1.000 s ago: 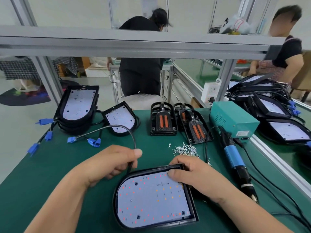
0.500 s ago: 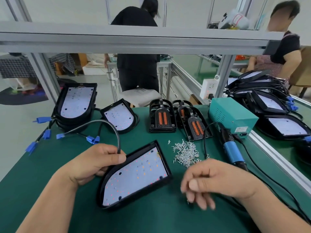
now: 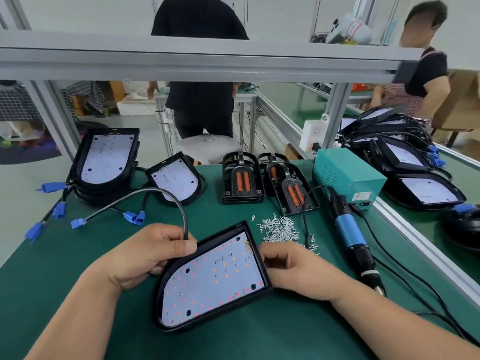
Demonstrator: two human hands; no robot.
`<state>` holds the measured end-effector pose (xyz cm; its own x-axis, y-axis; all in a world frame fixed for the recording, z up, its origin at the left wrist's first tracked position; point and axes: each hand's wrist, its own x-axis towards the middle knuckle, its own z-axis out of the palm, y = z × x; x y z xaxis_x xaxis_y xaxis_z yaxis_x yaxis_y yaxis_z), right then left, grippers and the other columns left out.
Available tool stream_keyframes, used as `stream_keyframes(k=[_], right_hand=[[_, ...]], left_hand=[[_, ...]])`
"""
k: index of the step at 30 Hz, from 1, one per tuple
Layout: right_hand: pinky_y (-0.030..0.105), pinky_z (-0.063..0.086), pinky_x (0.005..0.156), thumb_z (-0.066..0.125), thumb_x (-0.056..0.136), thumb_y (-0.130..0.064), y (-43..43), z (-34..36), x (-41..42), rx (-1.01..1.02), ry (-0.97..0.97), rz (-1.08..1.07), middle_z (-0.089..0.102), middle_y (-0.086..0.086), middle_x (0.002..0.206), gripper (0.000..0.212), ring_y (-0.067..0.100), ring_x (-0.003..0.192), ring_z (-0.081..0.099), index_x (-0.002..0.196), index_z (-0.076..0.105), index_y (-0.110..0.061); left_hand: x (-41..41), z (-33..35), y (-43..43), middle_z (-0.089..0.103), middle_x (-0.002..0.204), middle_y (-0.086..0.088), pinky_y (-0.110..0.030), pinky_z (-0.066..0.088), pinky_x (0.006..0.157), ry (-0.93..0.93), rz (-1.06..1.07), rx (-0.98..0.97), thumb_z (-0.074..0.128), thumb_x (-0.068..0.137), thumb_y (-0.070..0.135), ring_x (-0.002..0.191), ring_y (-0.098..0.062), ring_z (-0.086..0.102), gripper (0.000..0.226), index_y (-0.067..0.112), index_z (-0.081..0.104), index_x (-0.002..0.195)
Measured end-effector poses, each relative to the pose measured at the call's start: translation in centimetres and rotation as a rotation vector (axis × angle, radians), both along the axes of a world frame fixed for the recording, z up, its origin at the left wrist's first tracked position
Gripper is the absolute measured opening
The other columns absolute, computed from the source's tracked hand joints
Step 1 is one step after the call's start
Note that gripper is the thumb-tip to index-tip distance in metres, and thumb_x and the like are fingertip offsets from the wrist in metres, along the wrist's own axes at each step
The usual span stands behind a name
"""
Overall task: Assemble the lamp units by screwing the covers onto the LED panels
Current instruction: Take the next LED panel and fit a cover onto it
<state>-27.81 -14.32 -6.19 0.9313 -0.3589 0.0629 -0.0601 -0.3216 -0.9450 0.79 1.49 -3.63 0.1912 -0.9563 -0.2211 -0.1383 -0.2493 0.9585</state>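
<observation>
The right hand point(image 3: 293, 268), free a moment ago, is back at the LED panel point(image 3: 213, 279) on the counter point(image 3: 78, 268); its grip seems to pinch the right rim. The left hand point(image 3: 145, 255) grips the left rim. The panel is probably being positioned to receive a cover.

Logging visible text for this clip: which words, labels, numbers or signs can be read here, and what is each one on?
Nothing here reads clearly.
On the green box, a sticker: print too small to read.
On the held LED panel, a faint marking: blurred, unreadable.
On the top stacked panel at far left, a faint marking: blurred, unreadable.
</observation>
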Motion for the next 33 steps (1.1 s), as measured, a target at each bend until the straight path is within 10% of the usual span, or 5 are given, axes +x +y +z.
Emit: stream_keyframes(k=[17, 20, 25, 29, 33], right_hand=[[0.033, 0.057, 0.063, 0.058, 0.086, 0.001, -7.5, 3.5, 2.8, 0.21, -0.377, -0.527, 0.074, 0.015, 0.086, 0.021, 0.022, 0.07, 0.067, 0.086, 0.075, -0.012], [0.041, 0.055, 0.094, 0.069, 0.096, -0.035, -10.7, 5.1, 3.9, -0.281, 0.02, -0.814, 0.073, -0.003, 0.119, 0.035, 0.012, 0.103, 0.07, 0.128, 0.064, -0.022], [0.052, 0.05, 0.106, 0.066, 0.084, -0.078, -13.6, 5.2, 5.3, -0.722, 0.624, -0.77, 0.052, 0.023, 0.146, 0.105, 0.043, 0.134, 0.051, 0.152, 0.038, -0.004], [0.045, 0.051, 0.088, 0.067, 0.083, -0.073, -14.6, 4.5, 5.4, -0.792, 0.71, -0.757, 0.059, 0.022, 0.134, 0.098, 0.043, 0.123, 0.057, 0.146, 0.041, -0.003], [0.043, 0.053, 0.087, 0.071, 0.077, -0.066, -14.9, 4.6, 4.6, -0.59, 0.54, -0.786, 0.064, 0.011, 0.121, 0.08, 0.035, 0.111, 0.062, 0.134, 0.051, -0.013]], left_hand=[[-5.2, 0.1, -2.1, 0.049, 0.075, -0.005, -0.034, 0.03, 0.073, -0.242, -0.135, -0.004, 0.081, 0.071, 0.056, 0.074, -0.016, 0.04, 0.063, -0.004, 0.068, 0.086], [-5.4, 0.1, -2.2, 0.037, 0.069, -0.003, -0.03, 0.024, 0.061, -0.263, -0.11, -0.018, 0.081, 0.073, 0.057, 0.068, -0.018, 0.03, 0.057, 0.004, 0.059, 0.072], [-5.5, 0.0, -2.3, 0.047, 0.07, -0.002, -0.032, 0.029, 0.066, -0.244, -0.145, 0.002, 0.08, 0.075, 0.06, 0.069, -0.017, 0.037, 0.056, 0.005, 0.069, 0.082], [-5.5, 0.0, -2.3, 0.06, 0.081, 0.002, -0.035, 0.038, 0.072, -0.242, -0.189, 0.028, 0.078, 0.076, 0.066, 0.074, -0.016, 0.047, 0.054, 0.014, 0.078, 0.094], [-5.7, -0.2, -2.4, 0.069, 0.107, 0.009, -0.046, 0.049, 0.11, -0.243, -0.209, 0.041, 0.077, 0.072, 0.071, 0.093, -0.013, 0.063, 0.047, 0.04, 0.078, 0.108]])
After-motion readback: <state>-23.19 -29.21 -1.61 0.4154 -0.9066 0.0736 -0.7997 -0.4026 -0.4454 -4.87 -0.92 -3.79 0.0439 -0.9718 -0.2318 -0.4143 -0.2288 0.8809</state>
